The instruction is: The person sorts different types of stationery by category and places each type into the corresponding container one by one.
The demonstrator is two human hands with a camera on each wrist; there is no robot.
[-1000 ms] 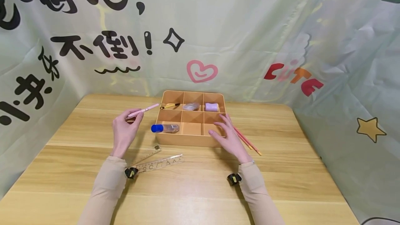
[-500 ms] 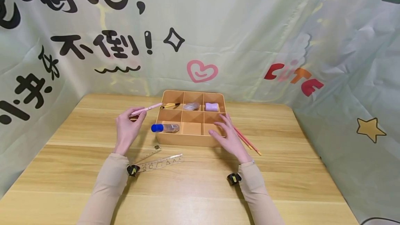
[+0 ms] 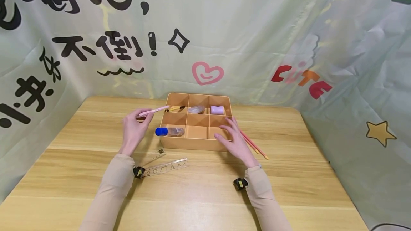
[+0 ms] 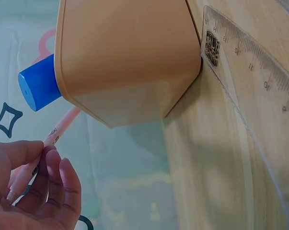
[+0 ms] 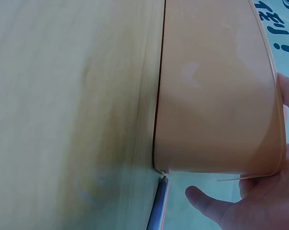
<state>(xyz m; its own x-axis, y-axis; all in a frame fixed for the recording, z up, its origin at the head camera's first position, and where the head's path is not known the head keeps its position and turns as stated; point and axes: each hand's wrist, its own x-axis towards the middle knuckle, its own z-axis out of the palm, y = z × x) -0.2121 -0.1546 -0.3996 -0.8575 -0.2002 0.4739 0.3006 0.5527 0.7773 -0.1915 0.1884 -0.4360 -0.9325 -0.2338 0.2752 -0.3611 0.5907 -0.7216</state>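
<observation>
A pink pen [image 3: 155, 111] is pinched between the thumb and fingers of my left hand [image 3: 136, 129], slanting toward the rear left of an orange organizer [image 3: 192, 144] with several compartments. In the left wrist view the pen [image 4: 58, 128] points up past the box's rim, below a blue cap [image 4: 38, 85]. That cap belongs to a clear bottle [image 3: 176, 131] lying in the front-left compartment. My right hand [image 3: 237, 143] rests at the organizer's front-right corner, fingers spread and gently curved. The right wrist view has the hand [image 5: 269, 201] at the box's edge, one finger outside the wall.
Two clear rulers [image 3: 167, 168] lie in front of the organizer. Reddish pencils [image 3: 253, 146] lie at its right. Its rear compartments hold a thin yellow-and-black item [image 3: 174, 108], a translucent object [image 3: 196, 109] and a lilac cylinder [image 3: 217, 110]. A printed curtain [image 3: 250, 38] stands behind the table.
My left hand has moved a little to the right with the pink pen, bringing its tip to the organizer's rear-left side. The right hand has stayed in place.
</observation>
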